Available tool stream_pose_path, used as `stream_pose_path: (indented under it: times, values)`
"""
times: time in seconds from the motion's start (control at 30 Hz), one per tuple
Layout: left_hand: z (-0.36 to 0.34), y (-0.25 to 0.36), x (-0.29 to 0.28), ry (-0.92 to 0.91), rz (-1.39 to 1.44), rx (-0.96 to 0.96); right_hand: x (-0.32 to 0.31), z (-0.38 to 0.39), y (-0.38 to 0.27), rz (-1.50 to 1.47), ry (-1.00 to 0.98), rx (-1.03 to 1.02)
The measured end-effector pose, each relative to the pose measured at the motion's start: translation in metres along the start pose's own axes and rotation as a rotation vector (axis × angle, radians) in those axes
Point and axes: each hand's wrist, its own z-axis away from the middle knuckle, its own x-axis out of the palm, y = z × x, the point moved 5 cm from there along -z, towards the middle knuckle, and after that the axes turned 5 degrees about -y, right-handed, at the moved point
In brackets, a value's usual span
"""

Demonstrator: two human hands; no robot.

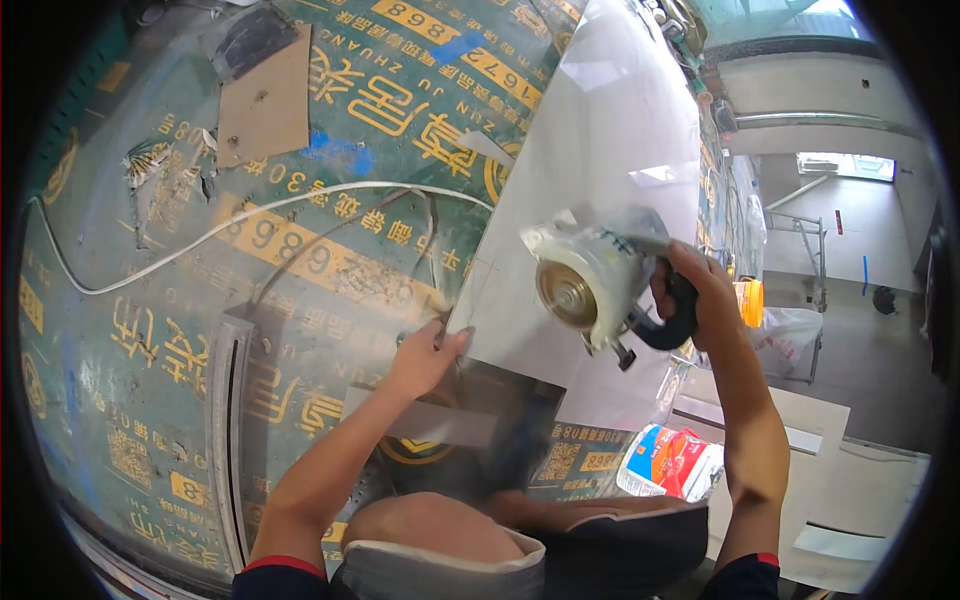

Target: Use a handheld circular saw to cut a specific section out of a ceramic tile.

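My right hand (705, 295) is wrapped round the black handle of a handheld circular saw (600, 275), held up over a long pale slab (610, 130). The saw's round brown blade faces left, and its outline is partly blurred. At the slab's near left corner, my left hand (428, 358) pinches the edge between thumb and fingers. My bent legs (440, 525) are just below the slab. A dark rectangular area (520, 400) borders the slab's near edge; I cannot tell what it is.
Green printed floor covering (160, 330) lies at left, crossed by a white cable (250, 206). A metal rail (228, 430) stands left of my arm. A brown board (265, 110) lies far left. A colourful bucket (672, 462), a yellow bucket (749, 302) and pale panels (790, 400) are at right.
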Motion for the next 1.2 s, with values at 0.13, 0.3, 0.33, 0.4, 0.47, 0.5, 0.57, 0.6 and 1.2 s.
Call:
stream_pose_path:
  times: [0.13,0.3,0.33,0.4,0.47,0.5,0.57,0.6,1.2]
  values:
    - [-0.001,-0.002,-0.004,-0.089,0.057,-0.079,0.024,-0.033,-0.003,0.204,-0.012,-0.213]
    - [0.006,-0.017,-0.007,-0.120,0.145,-0.087,0.053,-0.070,-0.005,0.353,-0.141,-0.335]
    - [0.006,-0.016,-0.007,-0.101,0.161,-0.084,0.060,-0.075,-0.005,0.344,-0.158,-0.346]
    - [0.007,-0.010,-0.008,-0.097,0.076,-0.023,0.063,-0.090,0.001,0.344,-0.192,-0.354]
    - [0.012,-0.001,-0.011,-0.090,0.115,-0.044,0.069,-0.105,0.003,0.365,-0.248,-0.369]
    - [0.013,0.001,-0.008,-0.109,0.143,-0.062,0.072,-0.109,0.002,0.373,-0.280,-0.373]
    - [0.018,0.003,-0.011,-0.045,0.158,-0.009,0.083,-0.113,0.002,0.363,-0.314,-0.388]
    - [0.020,0.006,-0.012,-0.006,0.169,0.054,0.083,-0.119,0.003,0.410,-0.303,-0.392]
    - [0.006,-0.006,-0.003,-0.110,0.106,-0.113,0.093,-0.142,0.012,0.401,-0.350,-0.389]
